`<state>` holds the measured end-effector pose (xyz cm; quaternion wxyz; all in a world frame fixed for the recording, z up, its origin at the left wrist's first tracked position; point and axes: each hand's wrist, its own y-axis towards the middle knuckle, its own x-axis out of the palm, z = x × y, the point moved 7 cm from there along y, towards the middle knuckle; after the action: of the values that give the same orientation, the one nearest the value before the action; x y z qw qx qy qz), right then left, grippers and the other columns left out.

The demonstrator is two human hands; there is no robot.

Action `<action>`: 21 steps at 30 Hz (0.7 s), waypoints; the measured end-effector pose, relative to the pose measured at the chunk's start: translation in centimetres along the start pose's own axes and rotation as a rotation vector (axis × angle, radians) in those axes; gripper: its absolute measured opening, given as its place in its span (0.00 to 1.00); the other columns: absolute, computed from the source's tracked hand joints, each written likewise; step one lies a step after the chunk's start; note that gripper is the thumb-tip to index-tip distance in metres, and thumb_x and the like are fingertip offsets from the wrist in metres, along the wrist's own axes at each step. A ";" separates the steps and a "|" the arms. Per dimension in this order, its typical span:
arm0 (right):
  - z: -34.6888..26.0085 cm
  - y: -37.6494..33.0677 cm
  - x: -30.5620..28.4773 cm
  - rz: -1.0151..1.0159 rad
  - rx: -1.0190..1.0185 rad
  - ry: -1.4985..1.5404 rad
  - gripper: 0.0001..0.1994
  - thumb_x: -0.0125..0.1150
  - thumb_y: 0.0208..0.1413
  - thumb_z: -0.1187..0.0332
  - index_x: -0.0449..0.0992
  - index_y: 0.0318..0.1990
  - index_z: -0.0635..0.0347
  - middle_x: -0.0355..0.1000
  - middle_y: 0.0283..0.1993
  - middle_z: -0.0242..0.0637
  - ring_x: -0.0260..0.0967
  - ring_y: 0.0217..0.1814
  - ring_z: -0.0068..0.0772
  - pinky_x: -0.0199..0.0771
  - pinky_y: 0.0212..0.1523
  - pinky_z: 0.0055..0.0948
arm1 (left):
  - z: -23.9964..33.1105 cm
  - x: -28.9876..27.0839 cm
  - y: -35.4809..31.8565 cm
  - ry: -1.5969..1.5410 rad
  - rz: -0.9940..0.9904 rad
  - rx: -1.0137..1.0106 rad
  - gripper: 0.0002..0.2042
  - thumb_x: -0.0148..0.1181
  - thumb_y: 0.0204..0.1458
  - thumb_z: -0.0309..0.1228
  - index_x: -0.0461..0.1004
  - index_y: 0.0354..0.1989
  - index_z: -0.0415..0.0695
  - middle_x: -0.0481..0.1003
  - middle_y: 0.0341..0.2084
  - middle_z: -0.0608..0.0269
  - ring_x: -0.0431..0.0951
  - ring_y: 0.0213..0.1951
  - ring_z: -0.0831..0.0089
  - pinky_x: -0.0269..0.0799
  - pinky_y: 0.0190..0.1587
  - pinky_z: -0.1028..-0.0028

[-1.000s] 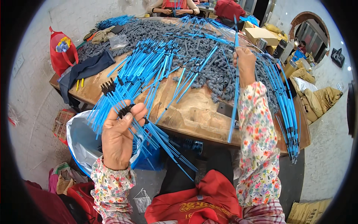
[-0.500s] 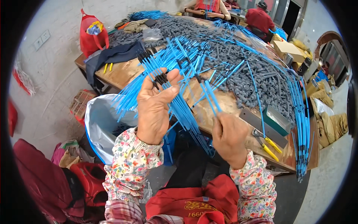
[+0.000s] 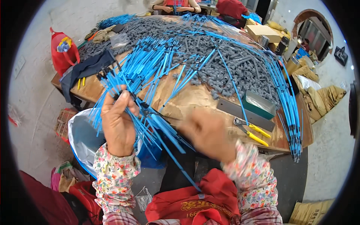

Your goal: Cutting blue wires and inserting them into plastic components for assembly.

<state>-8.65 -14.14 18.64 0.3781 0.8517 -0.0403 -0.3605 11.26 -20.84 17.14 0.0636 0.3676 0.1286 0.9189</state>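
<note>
My left hand point(image 3: 119, 125) is closed around a bundle of thin blue plastic sticks point(image 3: 167, 129) with black fittings. The black ends point(image 3: 106, 74) fan out above my fingers, and the blue lengths hang down to the right over the table's front edge. One long stick slants down toward my lap. My right hand point(image 3: 208, 133) is just right of the bundle, smeared by motion. Whether it holds anything does not show. Yellow-handled cutters point(image 3: 259, 130) lie right of it on the table point(image 3: 180, 105).
Behind my hands lie loose blue sticks point(image 3: 150, 56) and a large heap of grey plastic parts point(image 3: 240, 75). A metal plate point(image 3: 232, 110) and green box point(image 3: 262, 109) are at right, near overhanging blue sticks point(image 3: 294, 127). A white-lined bag point(image 3: 80, 131) stands below left. Another person's hands point(image 3: 168, 9) are across the table.
The view has shifted right. My right hand has moved left toward the bundle, and the blue sticks it held now lie against the bundle. My left hand keeps its grip.
</note>
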 end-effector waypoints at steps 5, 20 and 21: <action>17.1 5.4 -5.1 0.112 0.367 -0.666 0.11 0.59 0.49 0.64 0.74 0.26 0.65 0.74 0.26 0.49 0.73 0.28 0.51 0.72 0.29 0.42 | 0.6 2.2 -1.9 0.149 0.166 -0.029 0.11 0.53 0.56 0.26 0.69 0.46 0.42 0.71 0.26 0.65 0.72 0.27 0.76 0.69 0.30 0.76; 22.8 5.3 -7.4 0.157 0.417 -0.981 0.08 0.54 0.48 0.70 0.77 0.26 0.63 0.73 0.27 0.50 0.73 0.28 0.53 0.73 0.29 0.46 | 1.6 1.6 -2.9 0.046 -0.109 -0.085 0.13 0.53 0.56 0.27 0.67 0.49 0.39 0.74 0.31 0.57 0.77 0.30 0.68 0.74 0.31 0.74; 21.8 5.6 -8.6 0.253 0.388 -1.023 0.08 0.54 0.48 0.69 0.77 0.26 0.63 0.73 0.26 0.50 0.73 0.27 0.53 0.72 0.28 0.47 | 1.4 1.5 -2.9 0.044 -0.075 -0.113 0.14 0.53 0.55 0.26 0.66 0.50 0.39 0.74 0.35 0.54 0.77 0.34 0.64 0.76 0.34 0.72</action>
<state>-27.92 -28.57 17.52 0.1872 0.6107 -0.3858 -0.6657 11.23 -17.53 18.25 0.1156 0.3382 0.0918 0.9294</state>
